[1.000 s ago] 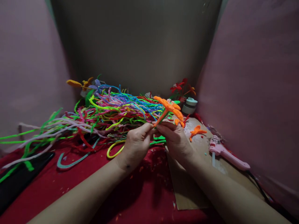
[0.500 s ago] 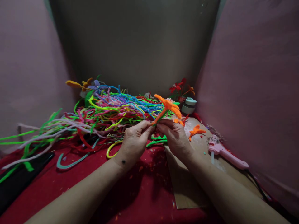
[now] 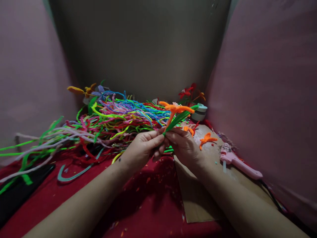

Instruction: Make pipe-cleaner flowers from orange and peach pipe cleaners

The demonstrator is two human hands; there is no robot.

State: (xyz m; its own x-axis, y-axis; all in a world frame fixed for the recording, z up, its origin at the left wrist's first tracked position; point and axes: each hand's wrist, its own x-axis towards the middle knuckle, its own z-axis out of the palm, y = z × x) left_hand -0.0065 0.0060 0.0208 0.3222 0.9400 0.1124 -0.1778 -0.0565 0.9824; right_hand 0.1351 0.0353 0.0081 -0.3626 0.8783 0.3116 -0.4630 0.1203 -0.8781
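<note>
Both my hands meet in the middle of the view, pinching the base of an orange pipe-cleaner flower. Its petals spread at the top around a pale pink centre. A long green pipe-cleaner leaf slants up to the right beside the flower's orange stem. My left hand has thumb and fingers closed on the stem's lower end. My right hand is closed at the same spot, by the foot of the leaf. The fingertips partly hide where leaf and stem meet.
A heap of coloured pipe cleaners lies behind my hands. To the right, a pink glue gun and a loose orange pipe-cleaner piece rest on a cardboard sheet. A pale green jar stands behind, near finished red flowers.
The flower has turned more upright, its petals now seen side-on. The green leaf now shows plainly, angled right. My left hand has rotated slightly, with more fingers showing beneath.
</note>
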